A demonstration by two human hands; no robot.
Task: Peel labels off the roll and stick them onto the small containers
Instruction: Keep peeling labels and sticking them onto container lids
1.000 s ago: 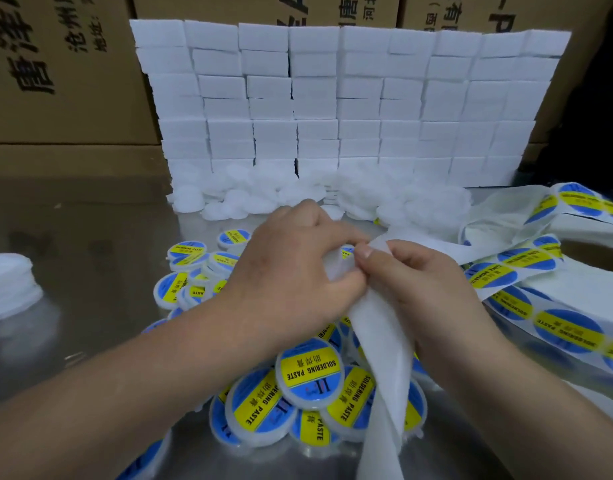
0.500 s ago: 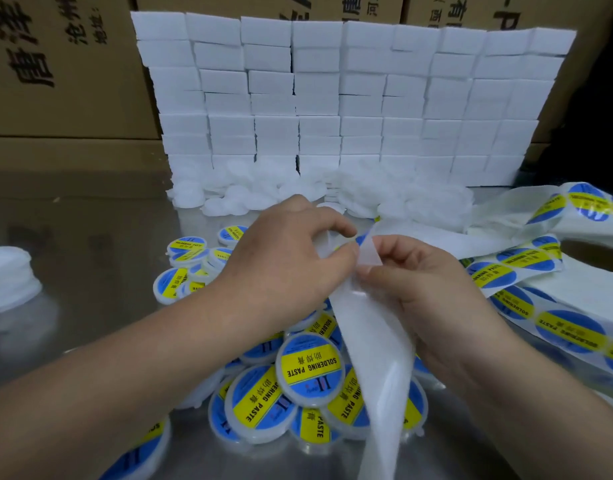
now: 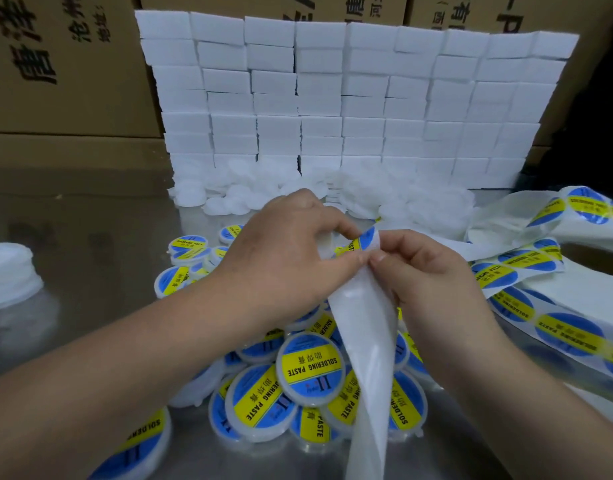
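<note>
My left hand (image 3: pixel 284 258) pinches a round blue-and-yellow label (image 3: pixel 362 241) between thumb and forefinger; part of the label is free of the backing. My right hand (image 3: pixel 426 271) pinches the white backing strip (image 3: pixel 364 341), which hangs down towards me. The strip runs right to the label roll (image 3: pixel 554 306), loosely unwound on the steel table. Below my hands lies a heap of small round containers (image 3: pixel 310 367) that carry the same "SOLDERING PASTE" label. Whether my left hand also holds a container I cannot tell.
A wall of white foam blocks (image 3: pixel 350 98) stands at the back, with loose white discs (image 3: pixel 263 188) heaped at its foot. Cardboard boxes (image 3: pixel 56 64) rise behind. A stack of white lids (image 3: pixel 7 275) sits at the left edge on the steel table (image 3: pixel 90 237).
The label has come away from the backing and now shows blue and yellow between my fingertips. Both hands rose slightly; the strip has been pulled further down.
</note>
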